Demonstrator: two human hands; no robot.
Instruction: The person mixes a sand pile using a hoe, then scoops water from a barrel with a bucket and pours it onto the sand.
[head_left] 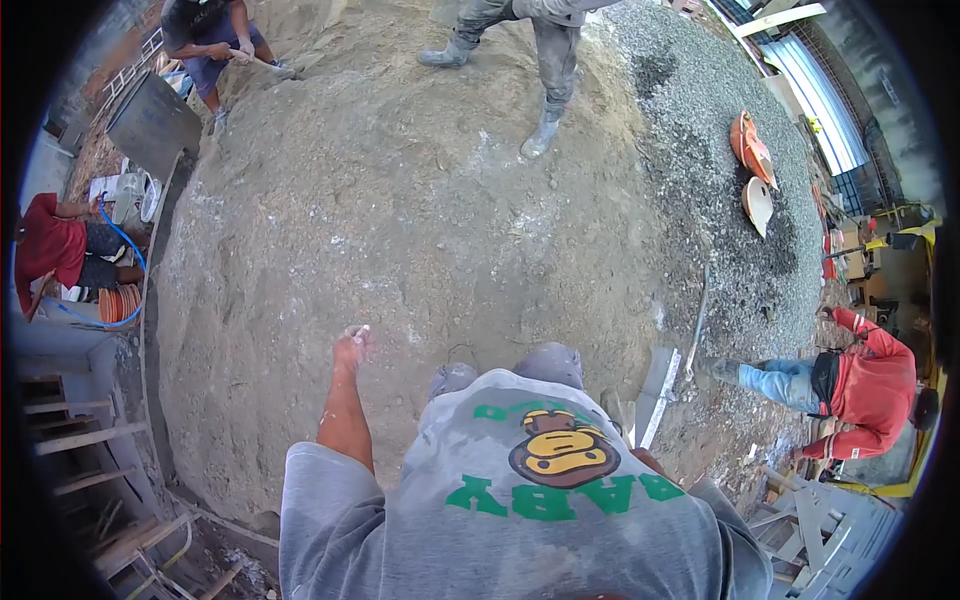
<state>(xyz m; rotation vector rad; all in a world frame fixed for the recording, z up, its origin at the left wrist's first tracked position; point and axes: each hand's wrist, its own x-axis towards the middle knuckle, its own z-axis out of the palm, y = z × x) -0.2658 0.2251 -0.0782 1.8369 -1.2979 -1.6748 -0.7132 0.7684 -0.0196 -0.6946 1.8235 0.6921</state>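
My left hand [352, 346] hangs over the wide patch of grey-brown sand [430, 240], ahead and to the left of my body. Its fingers are curled closed and dusted with white. A pale spot shows at the fingertips; whether it is a small object or powder I cannot make out. My right hand is hidden; only a bit of the right arm shows beside my grey shirt [420, 530]. On that right side, a flat grey panel with a pale edge [657, 395] lies on the ground.
Dark gravel [690, 150] spreads along the right, holding an orange tub [750, 148], a pale-bottomed tub [757, 206] and a long handle [701, 315]. A person in red [870, 385] bends at right. Others stand at the far edge and left, near a blue hose [135, 250].
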